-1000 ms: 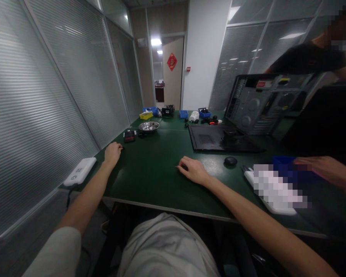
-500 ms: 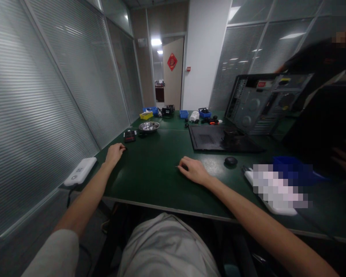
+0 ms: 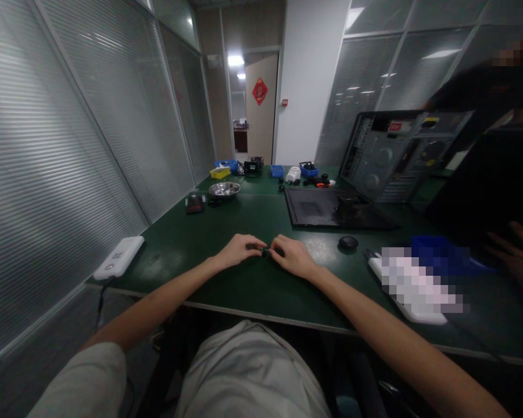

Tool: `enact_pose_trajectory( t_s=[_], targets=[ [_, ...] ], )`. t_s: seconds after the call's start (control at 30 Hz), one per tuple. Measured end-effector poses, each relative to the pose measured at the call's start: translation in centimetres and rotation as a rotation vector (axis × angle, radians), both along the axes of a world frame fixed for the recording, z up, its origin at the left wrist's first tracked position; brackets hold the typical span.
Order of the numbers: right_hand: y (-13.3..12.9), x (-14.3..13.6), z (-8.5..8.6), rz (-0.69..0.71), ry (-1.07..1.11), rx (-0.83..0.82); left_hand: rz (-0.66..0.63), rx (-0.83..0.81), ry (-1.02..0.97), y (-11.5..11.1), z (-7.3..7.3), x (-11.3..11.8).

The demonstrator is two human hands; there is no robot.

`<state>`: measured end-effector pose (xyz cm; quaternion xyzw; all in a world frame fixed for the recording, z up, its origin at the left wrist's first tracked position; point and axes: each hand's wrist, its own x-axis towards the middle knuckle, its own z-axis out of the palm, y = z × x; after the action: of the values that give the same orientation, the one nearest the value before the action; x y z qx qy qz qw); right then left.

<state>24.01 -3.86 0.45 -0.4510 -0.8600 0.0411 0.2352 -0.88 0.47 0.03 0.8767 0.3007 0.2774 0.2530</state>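
Observation:
My left hand (image 3: 240,249) is closed in a pinch over the middle of the table, with a small dark piece (image 3: 264,252) at its fingertips. Facing it, my right hand (image 3: 291,255) has thumb and forefinger pinched on a small piece with a thin pale tip. The fingertips of both hands almost meet, and the two pieces are too small to name or to tell whether they touch. To the right of my right hand lies a black computer mouse (image 3: 348,243).
A black monitor (image 3: 309,210) lies flat behind my hands, near an opened computer case (image 3: 386,157). A metal bowl (image 3: 224,190) and a dark box (image 3: 195,204) sit at left. A white device (image 3: 119,257) rests on the left edge. A co-worker's hand (image 3: 520,247) is at right.
My left hand has moved right across the table, from near the dark box to my right hand, bringing the small dark piece. My right hand has stayed almost in place.

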Motion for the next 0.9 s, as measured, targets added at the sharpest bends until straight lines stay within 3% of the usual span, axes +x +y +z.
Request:
enact_pose_trajectory(
  t_s=[0.9],
  targets=[
    [-0.15,0.05,0.24,-0.007,0.001,0.002,-0.003,-0.001,-0.083,-0.33,-0.52,-0.12]
  ],
)
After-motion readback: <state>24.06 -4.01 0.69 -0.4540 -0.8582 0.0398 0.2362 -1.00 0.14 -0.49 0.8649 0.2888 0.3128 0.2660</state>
